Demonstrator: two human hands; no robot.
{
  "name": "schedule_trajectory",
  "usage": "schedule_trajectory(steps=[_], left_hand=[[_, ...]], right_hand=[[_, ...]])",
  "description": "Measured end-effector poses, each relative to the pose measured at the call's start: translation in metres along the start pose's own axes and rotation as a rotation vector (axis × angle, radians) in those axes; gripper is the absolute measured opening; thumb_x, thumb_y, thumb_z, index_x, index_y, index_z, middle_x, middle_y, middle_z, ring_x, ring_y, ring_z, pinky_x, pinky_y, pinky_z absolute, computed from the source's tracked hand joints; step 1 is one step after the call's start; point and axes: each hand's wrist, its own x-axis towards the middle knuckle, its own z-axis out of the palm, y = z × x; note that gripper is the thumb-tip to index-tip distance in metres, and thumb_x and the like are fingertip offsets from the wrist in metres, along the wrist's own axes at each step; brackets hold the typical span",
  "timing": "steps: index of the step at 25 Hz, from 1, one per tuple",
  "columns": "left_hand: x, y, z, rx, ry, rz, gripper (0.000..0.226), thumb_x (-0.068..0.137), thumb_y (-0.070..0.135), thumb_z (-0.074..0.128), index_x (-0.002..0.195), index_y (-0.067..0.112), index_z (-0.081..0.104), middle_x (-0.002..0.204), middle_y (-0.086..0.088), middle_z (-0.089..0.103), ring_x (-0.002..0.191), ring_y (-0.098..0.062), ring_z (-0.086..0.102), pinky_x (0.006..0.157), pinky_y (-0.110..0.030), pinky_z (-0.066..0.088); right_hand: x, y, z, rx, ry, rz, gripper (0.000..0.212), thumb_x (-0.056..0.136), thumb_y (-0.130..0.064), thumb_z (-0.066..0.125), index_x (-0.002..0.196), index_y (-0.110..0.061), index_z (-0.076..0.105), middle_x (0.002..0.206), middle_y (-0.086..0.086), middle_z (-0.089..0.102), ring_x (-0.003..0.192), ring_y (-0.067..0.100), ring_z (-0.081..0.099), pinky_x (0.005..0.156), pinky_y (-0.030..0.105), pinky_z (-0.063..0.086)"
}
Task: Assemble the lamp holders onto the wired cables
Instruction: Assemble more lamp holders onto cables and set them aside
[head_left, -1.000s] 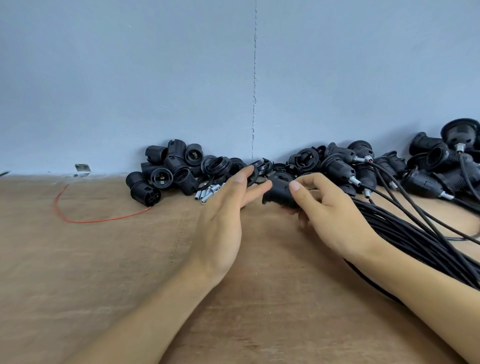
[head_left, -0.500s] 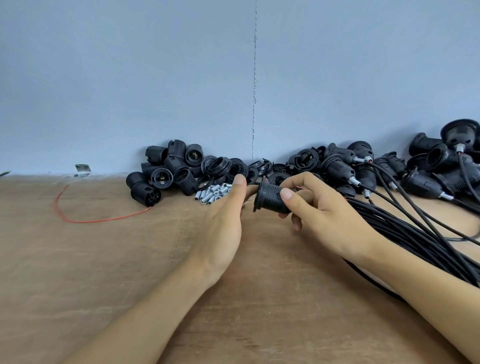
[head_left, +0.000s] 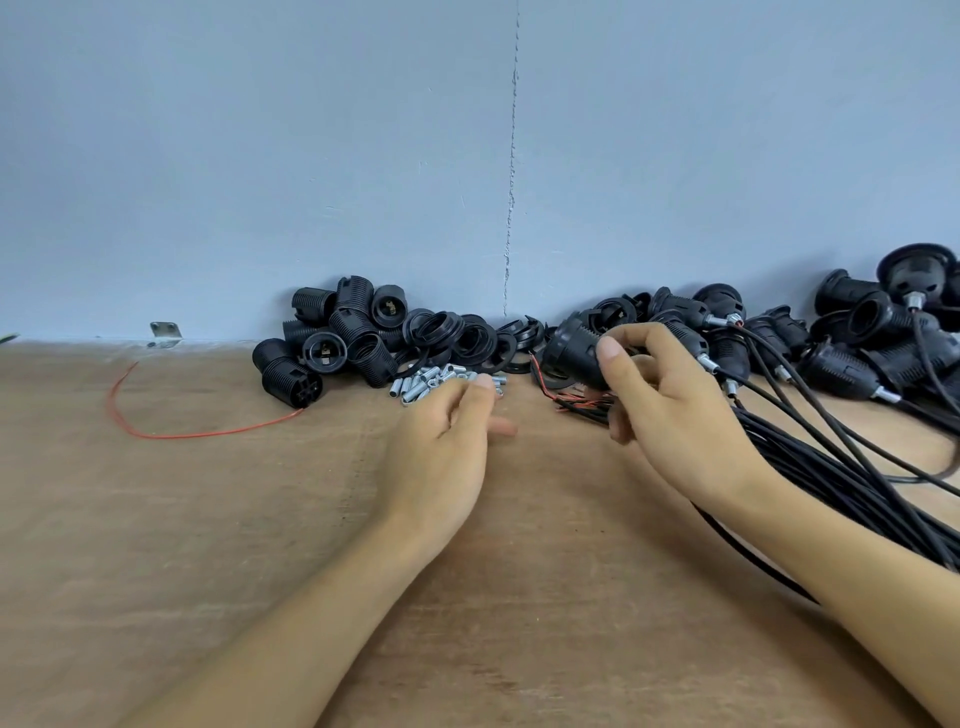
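One lamp holder (head_left: 574, 345) is gripped in the right hand (head_left: 670, 415), far centre, beside the cables (head_left: 831, 467). The left hand (head_left: 441, 457), loosely curled, hovers at the metal sleeves (head_left: 431, 382); whether it pinches one, I cannot tell. Best to single out just one sleeve.

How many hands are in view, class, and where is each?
2. The left hand is beside the small metal tubes; the right hand grips a black lamp holder.
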Motion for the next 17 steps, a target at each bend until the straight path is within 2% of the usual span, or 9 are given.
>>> schedule_trajectory(steps=[3, 4, 6, 8, 9, 12, 14, 17], left_hand=[[0.002, -0.003, 0.002, 0.066, -0.042, 0.029, 0.036, 0.107, 0.043, 0.040, 0.093, 0.031, 0.070, 0.081, 0.022, 0.075, 0.089, 0.018, 0.059, 0.066, 0.005, 0.030], [0.001, -0.004, 0.003, 0.084, -0.060, 0.029, 0.038, 0.107, 0.043, 0.039, 0.091, 0.030, 0.071, 0.081, 0.022, 0.075, 0.089, 0.018, 0.059, 0.065, 0.005, 0.030], [0.002, -0.006, 0.005, 0.102, -0.073, 0.024, 0.041, 0.108, 0.043, 0.038, 0.088, 0.029, 0.071, 0.079, 0.021, 0.075, 0.087, 0.016, 0.059, 0.063, 0.003, 0.031], [0.003, -0.007, 0.006, 0.113, -0.074, 0.018, 0.042, 0.108, 0.044, 0.038, 0.087, 0.029, 0.071, 0.077, 0.021, 0.075, 0.085, 0.015, 0.059, 0.061, 0.000, 0.032], [0.004, -0.006, 0.006, 0.122, -0.078, 0.016, 0.042, 0.108, 0.044, 0.038, 0.087, 0.028, 0.071, 0.076, 0.021, 0.075, 0.084, 0.015, 0.059, 0.061, -0.001, 0.032], [0.004, -0.005, 0.008, 0.135, -0.081, 0.028, 0.041, 0.107, 0.043, 0.040, 0.086, 0.028, 0.071, 0.076, 0.019, 0.075, 0.082, 0.013, 0.060, 0.062, -0.002, 0.033], [0.004, -0.005, 0.008, 0.129, -0.072, 0.042, 0.040, 0.107, 0.041, 0.042, 0.083, 0.027, 0.071, 0.075, 0.018, 0.075, 0.079, 0.012, 0.060, 0.062, -0.002, 0.033], [0.004, -0.005, 0.008, 0.107, -0.068, 0.040, 0.041, 0.107, 0.041, 0.042, 0.082, 0.027, 0.071, 0.074, 0.016, 0.075, 0.076, 0.011, 0.060, 0.061, -0.002, 0.033]], right_hand=[[0.002, -0.002, 0.000, -0.034, -0.052, 0.013, 0.017, 0.098, -0.047, 0.055, 0.112, -0.037, 0.057, 0.080, -0.002, 0.066, 0.048, 0.009, 0.061, 0.047, 0.016, 0.043], [0.004, -0.003, -0.001, -0.057, -0.049, 0.008, 0.023, 0.097, -0.047, 0.057, 0.116, -0.035, 0.059, 0.086, -0.007, 0.065, 0.053, 0.003, 0.062, 0.049, 0.011, 0.041], [0.008, -0.007, -0.002, -0.149, -0.016, -0.028, 0.032, 0.094, -0.049, 0.060, 0.121, -0.031, 0.064, 0.092, -0.017, 0.065, 0.075, -0.010, 0.061, 0.063, 0.004, 0.041], [0.011, -0.013, -0.002, -0.220, 0.013, -0.071, 0.035, 0.094, -0.051, 0.059, 0.119, -0.029, 0.065, 0.093, -0.024, 0.065, 0.090, -0.017, 0.056, 0.071, 0.001, 0.039], [0.012, -0.015, -0.001, -0.263, 0.025, -0.090, 0.035, 0.094, -0.053, 0.058, 0.118, -0.029, 0.065, 0.092, -0.026, 0.064, 0.092, -0.015, 0.057, 0.073, 0.004, 0.041], [0.012, -0.024, 0.005, -0.523, 0.050, -0.182, 0.039, 0.094, -0.057, 0.052, 0.119, -0.030, 0.062, 0.102, -0.017, 0.067, 0.097, 0.009, 0.063, 0.079, 0.032, 0.050], [0.017, -0.031, 0.007, -0.655, 0.054, -0.255, 0.040, 0.096, -0.058, 0.049, 0.119, -0.028, 0.061, 0.108, -0.009, 0.068, 0.101, 0.021, 0.063, 0.074, 0.036, 0.047], [0.030, -0.044, 0.004, -0.765, 0.072, -0.362, 0.041, 0.097, -0.058, 0.046, 0.114, -0.025, 0.061, 0.102, -0.004, 0.069, 0.093, 0.027, 0.063, 0.065, 0.035, 0.038]])
